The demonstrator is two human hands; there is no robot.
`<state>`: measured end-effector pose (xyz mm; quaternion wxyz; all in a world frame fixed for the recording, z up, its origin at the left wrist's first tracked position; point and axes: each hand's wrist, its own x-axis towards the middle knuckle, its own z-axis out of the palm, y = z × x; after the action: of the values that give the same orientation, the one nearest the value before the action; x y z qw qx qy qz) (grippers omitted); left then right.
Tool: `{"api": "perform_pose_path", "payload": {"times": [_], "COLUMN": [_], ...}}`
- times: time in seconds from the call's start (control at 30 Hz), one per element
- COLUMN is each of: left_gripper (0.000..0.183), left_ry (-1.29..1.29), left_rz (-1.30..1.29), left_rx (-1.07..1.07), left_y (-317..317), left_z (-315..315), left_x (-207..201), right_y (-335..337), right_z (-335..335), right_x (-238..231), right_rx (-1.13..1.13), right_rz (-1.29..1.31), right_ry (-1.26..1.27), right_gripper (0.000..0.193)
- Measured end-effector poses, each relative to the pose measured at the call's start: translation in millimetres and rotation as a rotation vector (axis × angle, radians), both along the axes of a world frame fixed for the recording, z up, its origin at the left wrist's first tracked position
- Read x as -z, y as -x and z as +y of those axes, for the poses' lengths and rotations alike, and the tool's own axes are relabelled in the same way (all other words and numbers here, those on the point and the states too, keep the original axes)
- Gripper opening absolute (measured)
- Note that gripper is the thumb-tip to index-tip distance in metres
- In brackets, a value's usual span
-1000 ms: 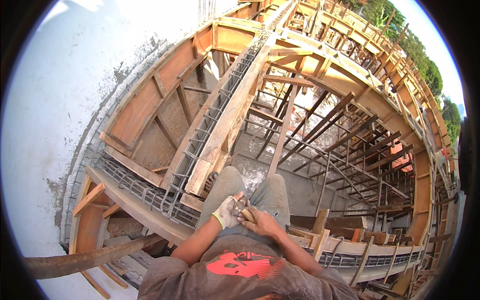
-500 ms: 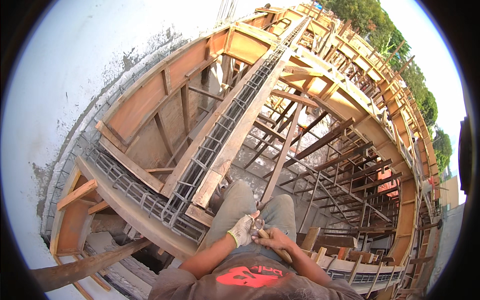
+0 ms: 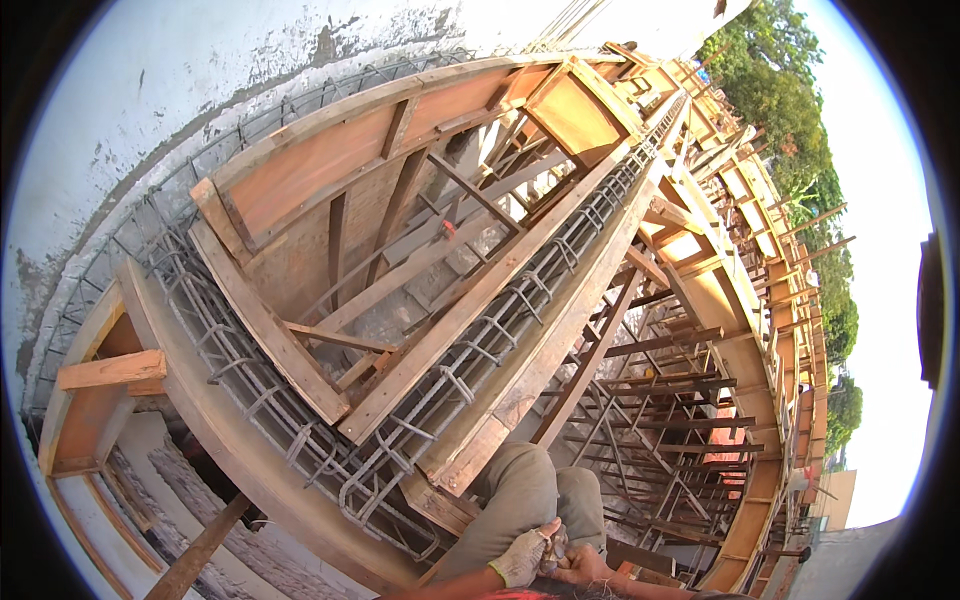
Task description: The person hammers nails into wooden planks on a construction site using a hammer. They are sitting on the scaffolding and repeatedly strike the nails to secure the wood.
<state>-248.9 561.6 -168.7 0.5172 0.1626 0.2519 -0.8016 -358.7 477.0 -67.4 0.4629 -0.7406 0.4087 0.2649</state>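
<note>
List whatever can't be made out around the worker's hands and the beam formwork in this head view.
- Small thing between the gloved left hand and the bare right hand: too small, covered by fingers.
- Both forearms: cut off by the lower edge.
- Bottom of the rebar cage: hidden by the wooden formwork boards.
- Ground under the props: shadowed, crowded by poles.

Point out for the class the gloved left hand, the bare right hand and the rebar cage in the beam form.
gloved left hand (image 3: 522, 556), head view, back of the glove.
bare right hand (image 3: 585, 568), head view, knuckles.
rebar cage (image 3: 480, 345), head view, a stirrup midway along the trough.
</note>
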Motion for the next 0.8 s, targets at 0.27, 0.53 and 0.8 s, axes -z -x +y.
{"api": "perform_pose_path", "payload": {"times": [0.27, 0.53, 0.8], "left_gripper": [0.033, 0.032, 0.036], "left_ry": [0.078, 0.144, 0.036], "left_rz": [0.123, 0.139, -0.042], "left_rx": [-0.011, -0.026, 0.045], "left_y": [-20, -12, -10], "left_z": [-5, 4, -11], "left_x": [8, 10, -12], "right_y": [-22, 9, 29], "right_z": [-6, -7, -17], "right_x": [9, 14, 24], "right_rx": [0.036, -0.057, -0.069], "right_rz": [-0.056, -0.133, -0.013], "right_ry": [-0.079, -0.021, -0.006], "right_gripper": [0.059, 0.058, 0.059]}}
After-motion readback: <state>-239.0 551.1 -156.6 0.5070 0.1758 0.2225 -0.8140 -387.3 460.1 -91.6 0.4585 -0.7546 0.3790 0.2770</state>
